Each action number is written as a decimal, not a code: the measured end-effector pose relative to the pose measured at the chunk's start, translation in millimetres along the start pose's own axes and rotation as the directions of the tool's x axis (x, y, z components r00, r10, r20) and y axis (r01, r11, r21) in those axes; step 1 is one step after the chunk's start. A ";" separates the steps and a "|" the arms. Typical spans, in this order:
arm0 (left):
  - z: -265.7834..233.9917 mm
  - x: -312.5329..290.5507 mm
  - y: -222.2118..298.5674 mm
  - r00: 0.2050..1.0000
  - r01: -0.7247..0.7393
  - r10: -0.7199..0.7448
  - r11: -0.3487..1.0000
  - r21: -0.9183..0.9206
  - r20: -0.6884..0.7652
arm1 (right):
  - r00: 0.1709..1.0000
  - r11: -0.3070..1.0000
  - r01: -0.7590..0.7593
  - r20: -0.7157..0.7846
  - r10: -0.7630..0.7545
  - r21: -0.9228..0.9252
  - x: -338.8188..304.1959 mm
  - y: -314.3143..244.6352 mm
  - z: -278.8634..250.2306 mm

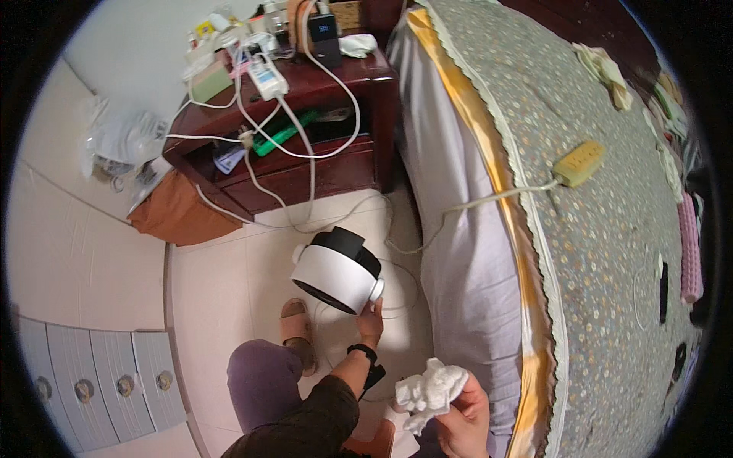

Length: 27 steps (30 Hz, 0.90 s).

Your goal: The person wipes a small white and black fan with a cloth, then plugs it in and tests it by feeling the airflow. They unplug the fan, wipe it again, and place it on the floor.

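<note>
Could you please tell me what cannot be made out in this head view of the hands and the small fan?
- Left hand: its fingers reach behind the white fan, so the grip is hidden.
- Fan front: turned away, not shown.
- Right hand: the crumpled white cloth covers its fingers; the lower edge cuts the wrist.
- Items on the dark wooden nightstand: too small and tangled in white cables.

Fan (336,269) in my left hand (371,320): smooth white plastic shell, slight sheen; black plastic grille, matt. Rag (429,391) in my right hand (464,416): white cloth, crumpled, rough-looking. Floor (221,282): pale tile, smooth, low gloss. Nightstand (305,137): dark red-brown wood, polished. Bed cover (595,244): grey printed cloth, matt, with a glossy yellow satin band. Power strip (578,163) on it: yellowish plastic. Cables look like smooth white plastic.
</note>
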<state>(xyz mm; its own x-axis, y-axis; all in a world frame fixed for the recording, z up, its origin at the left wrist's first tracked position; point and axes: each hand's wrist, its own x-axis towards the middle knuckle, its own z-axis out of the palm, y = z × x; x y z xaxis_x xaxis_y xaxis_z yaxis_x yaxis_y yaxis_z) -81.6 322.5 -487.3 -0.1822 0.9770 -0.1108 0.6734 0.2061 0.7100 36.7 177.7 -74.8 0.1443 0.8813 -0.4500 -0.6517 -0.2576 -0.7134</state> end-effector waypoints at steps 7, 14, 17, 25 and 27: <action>1.8 -5.6 24.5 0.999 0.015 -0.014 0.999 -0.032 0.042 | 0.994 0.994 0.107 -0.007 -0.106 0.020 12.3 13.8 -2.1; -70.9 -32.3 96.2 0.772 0.510 -0.109 0.694 -0.508 0.626 | 0.985 0.980 0.172 -0.040 -0.169 0.096 34.6 6.9 4.5; -132.3 -18.1 150.2 0.818 0.362 0.142 0.627 -0.690 0.558 | 0.995 0.985 0.095 -0.027 -0.092 0.147 41.9 7.0 3.9; -280.3 -16.0 218.2 0.539 -0.750 0.810 0.587 -0.306 0.232 | 0.982 0.988 -0.155 0.110 0.153 0.010 72.0 41.7 16.4; -302.9 -16.3 214.6 0.410 -0.803 0.859 0.499 -0.326 0.306 | 0.997 0.998 -0.048 0.053 0.050 -0.051 81.9 53.8 22.6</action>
<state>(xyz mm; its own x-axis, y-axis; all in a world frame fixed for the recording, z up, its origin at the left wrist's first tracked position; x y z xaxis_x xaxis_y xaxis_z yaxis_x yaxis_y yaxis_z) -151.2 334.3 -122.4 0.7233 0.5940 0.3522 0.2482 -0.6995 0.6702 -3.4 245.0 -137.9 0.0714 0.8870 -0.4562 -0.6186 -0.3194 -0.7178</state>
